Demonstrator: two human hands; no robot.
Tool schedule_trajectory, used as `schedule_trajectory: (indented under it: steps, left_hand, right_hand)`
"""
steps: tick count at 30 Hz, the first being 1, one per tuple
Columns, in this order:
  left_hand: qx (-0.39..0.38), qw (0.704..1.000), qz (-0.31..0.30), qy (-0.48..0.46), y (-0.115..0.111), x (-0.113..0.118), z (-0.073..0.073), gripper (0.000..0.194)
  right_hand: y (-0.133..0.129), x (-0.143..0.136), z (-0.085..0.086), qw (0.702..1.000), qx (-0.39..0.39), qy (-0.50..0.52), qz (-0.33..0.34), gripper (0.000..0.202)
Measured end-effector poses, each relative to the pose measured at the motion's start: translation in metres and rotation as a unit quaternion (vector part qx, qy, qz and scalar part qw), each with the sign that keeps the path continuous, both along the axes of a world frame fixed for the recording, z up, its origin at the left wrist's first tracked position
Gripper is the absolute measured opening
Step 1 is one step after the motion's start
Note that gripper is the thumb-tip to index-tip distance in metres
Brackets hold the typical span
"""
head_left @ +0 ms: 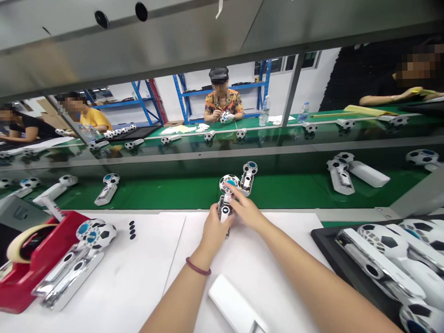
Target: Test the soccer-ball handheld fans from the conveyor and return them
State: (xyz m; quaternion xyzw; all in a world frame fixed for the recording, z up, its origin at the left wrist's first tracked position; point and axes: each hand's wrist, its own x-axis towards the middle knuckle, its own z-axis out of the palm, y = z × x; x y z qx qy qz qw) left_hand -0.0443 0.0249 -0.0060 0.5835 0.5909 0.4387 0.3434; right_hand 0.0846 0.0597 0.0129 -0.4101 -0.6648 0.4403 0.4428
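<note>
In front of me, both hands are on a football-headed device [229,184], a white ball with black patches and a blue spot on a short handle. The handle's front is uncovered and shows a small dark round display. My left hand [212,231] is closed around the handle's lower part. My right hand [247,210] has its fingers on the ball and handle, gripping from the right side. Close behind it, a similar device [248,179] with an uncovered handle lies on the green belt. A loose white handle cover [237,309] rests on the white paper below my wrists.
Left are a red tape dispenser [46,260], two stacked devices [74,271] and several black ovals [132,230]. A black tray [329,250] of devices stands right. More devices lie along the green belt [164,193]; a metal shelf [188,31] hangs overhead. Co-workers sit opposite.
</note>
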Motion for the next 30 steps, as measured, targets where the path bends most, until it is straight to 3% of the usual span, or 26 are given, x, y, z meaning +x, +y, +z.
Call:
schedule_trajectory:
  steps: [2,4,7,17,30]
  left_hand:
    - [-0.013,0.988,-0.074,-0.133,0.004,0.0,-0.006,0.046]
    - [-0.048,0.958,-0.136,-0.247,0.008,-0.001,-0.01,0.058]
    - [-0.089,0.93,-0.16,-0.32,0.009,-0.001,-0.011,0.077]
    - [-0.112,0.924,-0.154,-0.331,0.001,0.002,-0.001,0.069]
    - [-0.093,0.923,-0.187,-0.324,0.005,0.0,-0.007,0.07]
  right_hand:
    - [0.0,0.003,-0.001,1.0,0.019,-0.011,-0.021,0.049]
    - [0.0,0.006,-0.003,0.998,0.039,-0.019,-0.036,0.046]
    - [-0.001,0.008,-0.007,0.995,0.082,-0.042,-0.034,0.044]
    - [-0.002,0.012,-0.013,0.987,0.135,-0.073,-0.053,0.043]
    - [-0.004,0.012,-0.011,0.989,0.112,-0.077,-0.058,0.043]
